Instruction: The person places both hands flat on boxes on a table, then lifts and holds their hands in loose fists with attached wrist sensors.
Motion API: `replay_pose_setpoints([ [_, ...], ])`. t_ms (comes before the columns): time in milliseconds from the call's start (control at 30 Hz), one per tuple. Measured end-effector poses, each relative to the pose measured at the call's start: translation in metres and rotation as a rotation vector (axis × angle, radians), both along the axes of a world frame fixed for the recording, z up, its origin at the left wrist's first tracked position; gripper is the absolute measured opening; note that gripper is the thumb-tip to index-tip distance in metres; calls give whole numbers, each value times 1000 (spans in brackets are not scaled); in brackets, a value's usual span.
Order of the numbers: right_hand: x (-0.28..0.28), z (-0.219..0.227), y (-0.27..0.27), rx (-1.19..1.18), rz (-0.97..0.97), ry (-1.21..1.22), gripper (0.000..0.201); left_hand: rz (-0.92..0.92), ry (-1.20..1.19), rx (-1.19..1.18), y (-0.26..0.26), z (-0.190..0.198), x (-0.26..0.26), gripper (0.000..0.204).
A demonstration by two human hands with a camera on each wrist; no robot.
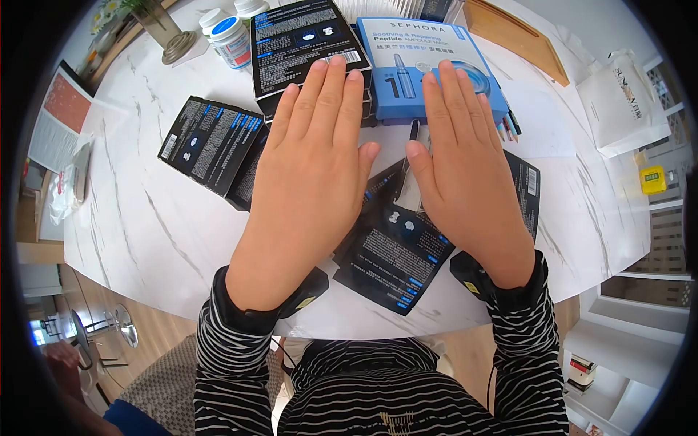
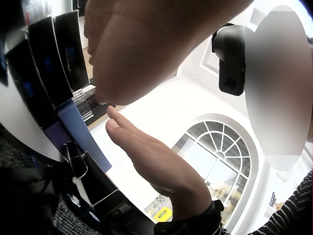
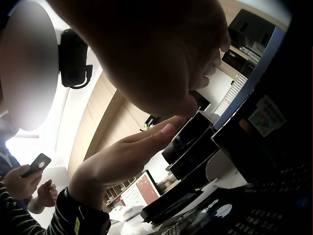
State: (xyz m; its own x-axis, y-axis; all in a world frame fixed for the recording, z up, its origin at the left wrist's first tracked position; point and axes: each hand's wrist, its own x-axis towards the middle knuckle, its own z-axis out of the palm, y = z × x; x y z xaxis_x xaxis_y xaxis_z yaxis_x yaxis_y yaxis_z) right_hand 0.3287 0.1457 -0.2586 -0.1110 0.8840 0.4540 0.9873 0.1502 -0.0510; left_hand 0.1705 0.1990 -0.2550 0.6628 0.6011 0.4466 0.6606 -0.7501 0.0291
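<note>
White marble with grey veining forms the round table that carries all items in the head view. Both hands hover flat above it, palms down, fingers straight and close together, holding nothing.

The left hand sits at the centre of the view. Its fingertips lie over the lower edge of a black sachet stack at 12 o'clock from the hand. At 9 o'clock from this hand lies a second group of black sachets, fanned and flat on the table.

The right hand sits just beside the left, thumbs near each other but apart. Its fingertips overlap the lower edge of a blue Sephora mask pack, which lies at 12 o'clock from the hand and just beside the black sachet stack. Beneath the right palm lie further black sachets, reaching toward 7 o'clock. A black clip shows in the gap between the two thumbs.

Whether either palm touches the items below cannot be determined. The wrist views show each hand from below, fingers extended, with sachets standing dark behind them.

Other items: two white bottles with blue labels at 11 o'clock on the table, a wooden tray at 1 o'clock, and a white paper bag at 2 o'clock. Striped sleeves cover both forearms.
</note>
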Motion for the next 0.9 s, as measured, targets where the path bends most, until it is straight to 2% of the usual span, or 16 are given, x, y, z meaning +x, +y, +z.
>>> replay_pose_setpoints([
  [200,4,10,1,43,76,65,48,-10,-46,18,3,7,-1,45],
  [267,8,25,-2,101,144,110,45,-63,-285,-3,6,18,-4,36],
  [300,10,39,-6,-6,132,516,39,-60,-287,18,6,27,-8,36],
  [333,14,49,-10,-122,123,920,34,4,-496,-259,4,40,-16,31],
  [367,26,52,-12,-111,135,916,34,66,-702,-541,3,50,-24,28],
  [400,43,51,-12,-75,245,1182,27,-43,-934,-497,15,40,-32,31],
  [433,58,50,-13,-39,360,1445,22,-86,-1053,-697,20,43,-47,30],
  [500,79,47,-18,20,374,1827,16,-43,-1168,-733,29,36,-71,28],
  [533,88,44,-21,28,392,1822,16,-72,-1321,-876,35,27,-83,26],
  [567,96,40,-24,61,359,2076,16,-103,-1468,-1024,39,18,-93,24],
  [600,104,35,-27,92,318,2331,16,-112,-1467,-1013,40,10,-101,24],
  [633,113,27,-29,97,333,2328,16,-108,-1577,-1118,40,1,-108,22],
  [700,131,10,-32,148,218,2645,16,-116,-1681,-1220,40,-15,-123,21],
  [733,141,2,-36,154,230,2642,16,-109,-1746,-1331,40,-23,-131,21],
  [800,156,-12,-44,5,441,2628,17,-121,-1835,-1484,42,-36,-140,20],
  [900,169,-24,-50,30,489,2682,19,-192,-1885,-1600,46,-49,-149,18],
])
